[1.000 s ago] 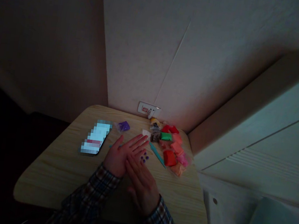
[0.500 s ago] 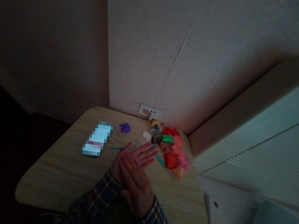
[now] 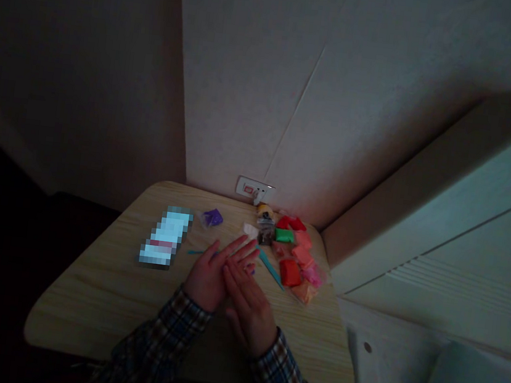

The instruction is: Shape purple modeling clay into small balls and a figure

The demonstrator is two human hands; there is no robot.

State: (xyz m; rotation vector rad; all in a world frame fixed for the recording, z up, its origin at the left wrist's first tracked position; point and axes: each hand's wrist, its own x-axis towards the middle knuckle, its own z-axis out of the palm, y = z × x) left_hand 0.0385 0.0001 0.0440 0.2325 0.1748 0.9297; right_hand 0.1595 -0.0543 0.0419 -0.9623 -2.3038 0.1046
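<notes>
Palm up, my left hand (image 3: 207, 279) is stretched out over the middle of the table with its fingers straight. My right hand (image 3: 250, 309) lies flat across the left palm, its fingers extended and touching it. Whatever may be between the two palms is hidden. Small purple balls (image 3: 251, 270) peek out just beyond my fingers, mostly covered. A teal tool (image 3: 271, 268) rests right of the hands, and the end of another teal stick (image 3: 194, 252) shows left of them. A purple clay packet (image 3: 212, 217) sits farther back.
On the left of the wooden table (image 3: 84, 295) lies a phone (image 3: 166, 236) with a lit screen. Several clay packets cluster at the right, including a green packet (image 3: 284, 236) and a red packet (image 3: 291, 273). A wall socket (image 3: 254, 189) with a plug is behind.
My right hand has slid over the left palm, toward the wrist and then back toward the fingers. The purple balls were visible, then covered, and now show partly.
</notes>
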